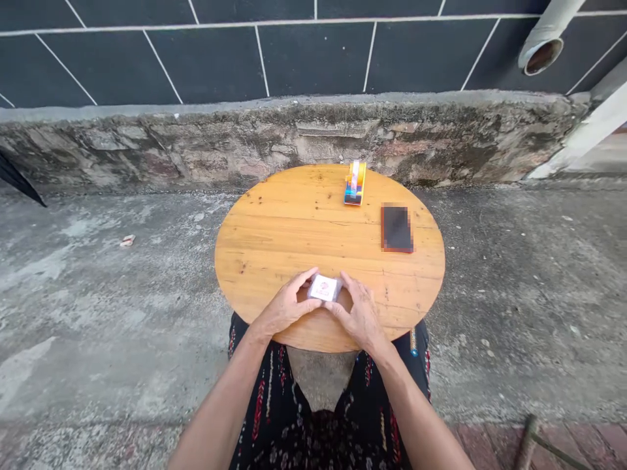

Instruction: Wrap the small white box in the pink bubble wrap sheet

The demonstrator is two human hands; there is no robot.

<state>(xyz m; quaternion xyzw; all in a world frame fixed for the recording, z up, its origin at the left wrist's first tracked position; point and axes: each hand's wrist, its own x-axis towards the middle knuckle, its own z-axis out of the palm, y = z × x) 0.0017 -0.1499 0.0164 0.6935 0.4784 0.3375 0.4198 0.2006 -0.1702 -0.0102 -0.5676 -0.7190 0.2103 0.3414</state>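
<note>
A small white packet (324, 287) with a pinkish printed mark lies near the front edge of the round wooden table (294, 228). It looks wrapped in clear plastic. My left hand (289, 303) grips its left side between thumb and fingers. From the right, my right hand (360, 310) holds the opposite side in the same way. Both thumbs are at the near edge of the packet. Whether it rests on the wood or is slightly raised, I cannot tell.
A colourful tape dispenser (355, 184) stands at the table's far edge. Right of centre lies a dark, blurred flat rectangle (397, 228) with a reddish border. Behind the table runs a low stone ledge (220, 147) under a dark tiled wall. A pipe (543, 49) juts out at upper right.
</note>
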